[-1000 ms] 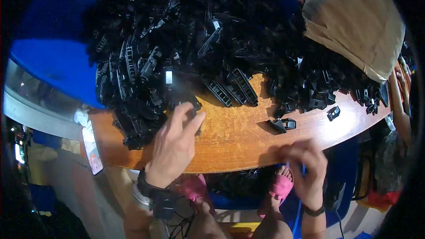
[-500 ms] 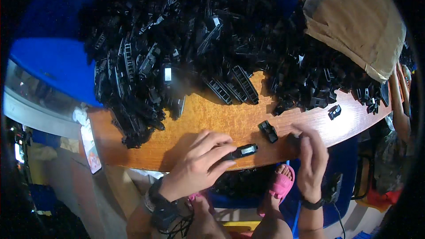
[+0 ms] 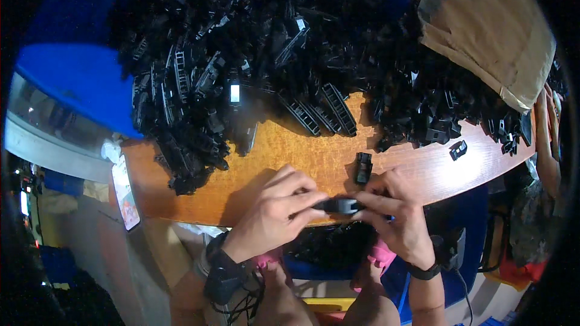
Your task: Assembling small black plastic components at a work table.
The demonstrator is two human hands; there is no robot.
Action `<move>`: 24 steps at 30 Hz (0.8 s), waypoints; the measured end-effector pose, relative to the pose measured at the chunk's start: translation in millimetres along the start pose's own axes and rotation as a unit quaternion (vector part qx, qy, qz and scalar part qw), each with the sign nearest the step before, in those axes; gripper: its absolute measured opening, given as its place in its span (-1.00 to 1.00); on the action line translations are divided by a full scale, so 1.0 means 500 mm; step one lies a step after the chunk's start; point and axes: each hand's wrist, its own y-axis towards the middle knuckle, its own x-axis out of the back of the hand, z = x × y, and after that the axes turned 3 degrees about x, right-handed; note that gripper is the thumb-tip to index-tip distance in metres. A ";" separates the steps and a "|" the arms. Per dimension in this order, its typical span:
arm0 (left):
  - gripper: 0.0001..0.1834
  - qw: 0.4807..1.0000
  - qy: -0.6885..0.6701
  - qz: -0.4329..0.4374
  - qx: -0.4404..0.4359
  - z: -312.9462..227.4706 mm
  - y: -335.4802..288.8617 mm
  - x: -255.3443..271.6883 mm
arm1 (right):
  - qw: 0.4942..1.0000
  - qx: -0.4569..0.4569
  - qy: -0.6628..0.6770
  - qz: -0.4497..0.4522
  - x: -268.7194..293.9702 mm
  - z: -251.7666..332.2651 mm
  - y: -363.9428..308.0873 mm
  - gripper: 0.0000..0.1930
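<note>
My left hand [image 3: 278, 210] and right hand [image 3: 399, 217] pinch opposite ends of one black piece [image 3: 343, 206] near the wooden table's [image 3: 290, 151] front edge.

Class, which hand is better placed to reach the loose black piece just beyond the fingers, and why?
Probably the right hand: it is nearer the loose black piece, while the left hand sits farther left. Both hands hold the dark part between them, though.

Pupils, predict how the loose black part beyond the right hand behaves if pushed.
The loose black part would probably slide, not roll: it looks blocky, on a glossy tabletop. Its hard-edged, plastic-looking body is likely stiff and light.
</note>
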 end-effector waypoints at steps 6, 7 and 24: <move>-0.65 1.000 0.000 0.025 -0.002 -0.006 0.008 0.005 | 0.999 0.005 -0.047 -0.005 -0.001 0.012 -0.010 -0.67; -0.64 0.998 -0.048 0.051 0.007 -0.010 0.008 0.020 | 0.999 0.040 -0.020 0.030 0.005 0.010 -0.022 -0.67; -0.59 0.918 0.372 -0.018 -0.135 0.032 0.100 0.039 | 0.975 -0.082 0.048 -0.201 -0.012 0.016 0.018 -0.78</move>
